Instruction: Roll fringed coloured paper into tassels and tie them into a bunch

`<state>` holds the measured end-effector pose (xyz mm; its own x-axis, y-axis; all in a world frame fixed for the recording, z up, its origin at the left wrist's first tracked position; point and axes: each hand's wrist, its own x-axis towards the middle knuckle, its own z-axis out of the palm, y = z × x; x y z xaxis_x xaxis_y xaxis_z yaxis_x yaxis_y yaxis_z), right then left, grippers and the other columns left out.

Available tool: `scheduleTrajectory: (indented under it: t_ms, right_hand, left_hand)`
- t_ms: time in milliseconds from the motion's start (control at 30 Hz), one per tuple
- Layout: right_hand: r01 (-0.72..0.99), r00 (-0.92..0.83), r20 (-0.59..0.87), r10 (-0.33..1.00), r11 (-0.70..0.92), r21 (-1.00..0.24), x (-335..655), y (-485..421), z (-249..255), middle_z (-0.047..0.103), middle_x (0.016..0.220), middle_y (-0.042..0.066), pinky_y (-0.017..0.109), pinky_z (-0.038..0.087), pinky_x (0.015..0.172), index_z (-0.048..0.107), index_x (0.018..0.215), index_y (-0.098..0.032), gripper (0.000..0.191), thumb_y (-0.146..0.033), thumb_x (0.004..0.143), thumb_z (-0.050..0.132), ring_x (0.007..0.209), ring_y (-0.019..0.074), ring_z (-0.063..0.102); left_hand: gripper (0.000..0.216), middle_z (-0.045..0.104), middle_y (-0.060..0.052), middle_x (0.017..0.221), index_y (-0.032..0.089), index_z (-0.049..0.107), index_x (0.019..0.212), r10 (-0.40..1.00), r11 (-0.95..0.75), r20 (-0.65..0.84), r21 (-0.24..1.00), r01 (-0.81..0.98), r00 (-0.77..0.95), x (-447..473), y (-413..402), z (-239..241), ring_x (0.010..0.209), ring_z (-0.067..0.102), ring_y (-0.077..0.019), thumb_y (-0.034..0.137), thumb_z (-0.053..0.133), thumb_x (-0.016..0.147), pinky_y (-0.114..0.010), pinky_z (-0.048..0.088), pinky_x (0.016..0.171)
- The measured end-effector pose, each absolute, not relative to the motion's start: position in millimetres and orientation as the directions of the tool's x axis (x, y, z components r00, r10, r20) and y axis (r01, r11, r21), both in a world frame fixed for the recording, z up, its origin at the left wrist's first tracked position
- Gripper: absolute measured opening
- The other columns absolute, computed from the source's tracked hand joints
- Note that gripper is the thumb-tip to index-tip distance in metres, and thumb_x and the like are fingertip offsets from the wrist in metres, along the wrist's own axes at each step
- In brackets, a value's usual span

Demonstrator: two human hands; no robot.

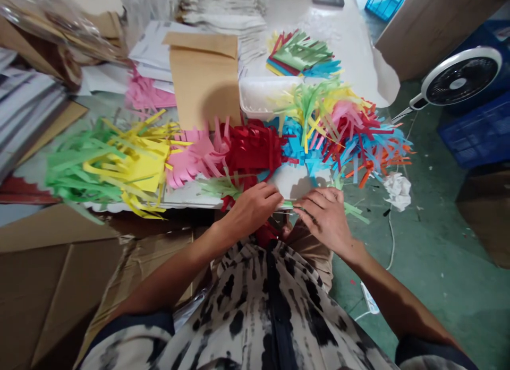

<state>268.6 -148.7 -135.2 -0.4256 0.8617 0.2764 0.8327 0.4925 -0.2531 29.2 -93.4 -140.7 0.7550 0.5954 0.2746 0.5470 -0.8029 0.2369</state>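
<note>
My left hand and my right hand meet at the near edge of the table. Both have fingers curled together around a thin strip of green fringed paper that runs between them. Just beyond my hands lie heaps of cut fringed paper: green, yellow, pink, red and a mixed blue, green and orange heap. A white foam tray sits behind the red heap.
A brown envelope stands behind the fringes, with a flat stack of coloured paper further back. Cardboard boxes lie lower left. On the green floor are a crumpled white paper, a white fan, a cable and blue crates.
</note>
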Motion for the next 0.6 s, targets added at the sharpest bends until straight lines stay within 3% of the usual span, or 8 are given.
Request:
scheduleTrajectory:
  t_ms: [167, 367, 600]
  right_hand:
    - [0.859, -0.402, 0.258, 0.879, 0.460, -0.226, 262.1, -148.8, -138.0, 0.077, 0.100, 0.005, 0.044, 0.030, 0.106, 0.073, 0.100, -0.021, 0.022, -0.028, 0.108, 0.054, 0.106, 0.0239, 0.060]
    - [0.907, -0.334, 0.244, 0.911, 0.381, -0.181, 265.4, -151.3, -139.2, 0.072, 0.098, 0.008, 0.044, 0.030, 0.099, 0.070, 0.101, -0.020, 0.024, -0.030, 0.109, 0.050, 0.107, 0.0274, 0.057]
    - [0.931, -0.271, 0.145, 0.952, 0.297, -0.214, 259.8, -144.3, -128.9, 0.072, 0.098, 0.009, 0.043, 0.031, 0.089, 0.069, 0.097, -0.021, 0.016, -0.030, 0.103, 0.057, 0.105, 0.0302, 0.056]
  left_hand:
    - [0.020, 0.070, -0.007, 0.098, 0.016, 0.070, 0.100, 0.605, -0.794, 0.259, 0.267, 0.546, 0.753, 29.7, -96.6, -138.6, 0.090, 0.058, -0.0224, 0.031, 0.057, 0.106, -0.035, 0.049, 0.085]
    - [0.021, 0.071, -0.007, 0.099, 0.016, 0.069, 0.095, 0.685, -0.729, 0.308, 0.296, 0.618, 0.660, 28.3, -99.6, -143.7, 0.093, 0.058, -0.0221, 0.026, 0.055, 0.107, -0.036, 0.048, 0.086]
    - [0.014, 0.070, -0.008, 0.105, 0.017, 0.072, 0.091, 0.800, -0.594, 0.138, 0.328, 0.735, 0.585, 26.2, -92.9, -129.9, 0.099, 0.058, -0.0261, 0.030, 0.073, 0.097, -0.041, 0.045, 0.084]
